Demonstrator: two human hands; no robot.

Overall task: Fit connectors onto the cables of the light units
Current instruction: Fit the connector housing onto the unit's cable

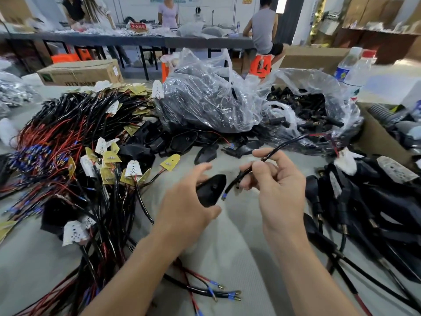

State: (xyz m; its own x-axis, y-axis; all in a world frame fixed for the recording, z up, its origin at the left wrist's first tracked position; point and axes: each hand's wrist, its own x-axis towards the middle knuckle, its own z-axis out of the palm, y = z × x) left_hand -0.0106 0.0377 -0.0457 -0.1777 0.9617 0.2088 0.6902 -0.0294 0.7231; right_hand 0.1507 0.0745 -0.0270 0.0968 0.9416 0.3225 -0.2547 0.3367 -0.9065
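My left hand [189, 201] grips a black pointed plastic housing [211, 190] just above the grey table. My right hand [278, 185] pinches a black cable [237, 181] whose blue-sleeved end [224, 197] hangs close to the housing's right edge. The cable runs up and right from my fingers to a white LED board [345, 161]. A small black piece sits between my right fingers; I cannot make out what it is.
A heap of red and black cables with LED boards [75, 156] fills the left. Two clear bags [214, 101] of black parts stand behind. Assembled black units [364, 213] pile at the right, by a cardboard box [378, 137] and water bottle [350, 74]. People work at far tables.
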